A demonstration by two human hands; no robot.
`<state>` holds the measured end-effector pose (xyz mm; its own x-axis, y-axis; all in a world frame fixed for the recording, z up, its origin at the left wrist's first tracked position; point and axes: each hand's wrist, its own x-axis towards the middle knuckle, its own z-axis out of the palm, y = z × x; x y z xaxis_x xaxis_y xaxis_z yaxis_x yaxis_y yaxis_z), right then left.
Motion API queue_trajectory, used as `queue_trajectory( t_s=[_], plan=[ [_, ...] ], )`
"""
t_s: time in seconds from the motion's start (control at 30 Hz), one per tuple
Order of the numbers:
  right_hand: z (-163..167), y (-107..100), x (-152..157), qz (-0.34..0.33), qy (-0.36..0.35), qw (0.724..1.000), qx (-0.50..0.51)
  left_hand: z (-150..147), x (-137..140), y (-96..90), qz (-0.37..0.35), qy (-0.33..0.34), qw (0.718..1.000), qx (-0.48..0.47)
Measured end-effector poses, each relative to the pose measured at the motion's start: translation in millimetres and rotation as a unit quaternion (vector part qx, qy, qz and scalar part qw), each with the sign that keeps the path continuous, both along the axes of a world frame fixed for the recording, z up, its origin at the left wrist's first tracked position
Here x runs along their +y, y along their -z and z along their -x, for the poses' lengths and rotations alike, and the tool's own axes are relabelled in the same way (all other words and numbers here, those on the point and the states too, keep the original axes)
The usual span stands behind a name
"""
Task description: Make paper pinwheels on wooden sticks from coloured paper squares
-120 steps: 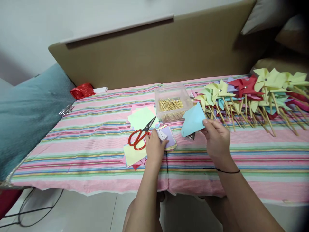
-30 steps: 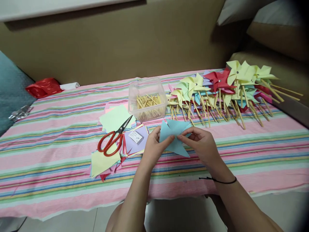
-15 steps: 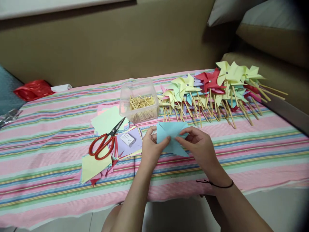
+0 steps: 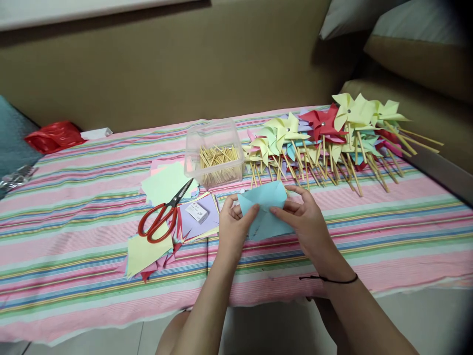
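In the head view, the left hand (image 4: 235, 224) and right hand (image 4: 308, 219) each have a grip on the light-blue paper (image 4: 267, 226) at its left and right sides, over the striped cloth (image 4: 92, 207), right of the red-handled scissors (image 4: 173, 202) and nearer than the clear plastic box (image 4: 192, 162).

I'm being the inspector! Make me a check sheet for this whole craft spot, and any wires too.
Surface: striped cloth, slightly wrinkled.
Job's things: blue paper, held and bent; pinwheels heaped; sticks in clear box; scissors; small white box on purple paper.
Clutter: red plastic bag; crumpled silvery item.
Left hand: holds blue paper's left side.
Right hand: holds its right side.
Cables: nothing clearly seen.
Surroundings: brown panel behind; cushions.
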<state>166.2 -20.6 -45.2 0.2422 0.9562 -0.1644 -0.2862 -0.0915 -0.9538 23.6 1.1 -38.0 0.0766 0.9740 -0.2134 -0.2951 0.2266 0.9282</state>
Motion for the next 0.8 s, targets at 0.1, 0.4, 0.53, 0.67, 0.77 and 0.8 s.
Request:
queue_trajectory(
  t_s=[0.1,0.4,0.53,0.67,0.77,0.8],
  plan=[
    [-7.0,-1.8,-1.9,0.017,-0.042,0.999,-0.022,10.2,6.4,-2.7,0.031,-0.011,0.999,0.009],
    [-5.6,5.0,-5.4,0.066,-0.177,0.980,-0.065,28.6,15.1,-3.2,0.018,0.118,0.989,0.083],
    [-5.2,7.3,-3.3,0.079,-0.186,0.977,-0.063,32.7,18.5,0.3,-0.004,0.137,0.988,0.070],
    [-4.9,8.1,-1.6,0.082,-0.181,0.978,-0.058,36.9,19.0,1.8,-0.060,0.154,0.983,0.081],
    [-4.9,8.2,-1.5,0.083,-0.165,0.981,-0.053,38.9,16.9,0.0,-0.109,0.212,0.966,0.104],
    [-5.3,8.3,-1.6,0.084,-0.157,0.983,-0.052,39.2,15.9,-1.3,-0.118,0.229,0.960,0.110]
  ],
)
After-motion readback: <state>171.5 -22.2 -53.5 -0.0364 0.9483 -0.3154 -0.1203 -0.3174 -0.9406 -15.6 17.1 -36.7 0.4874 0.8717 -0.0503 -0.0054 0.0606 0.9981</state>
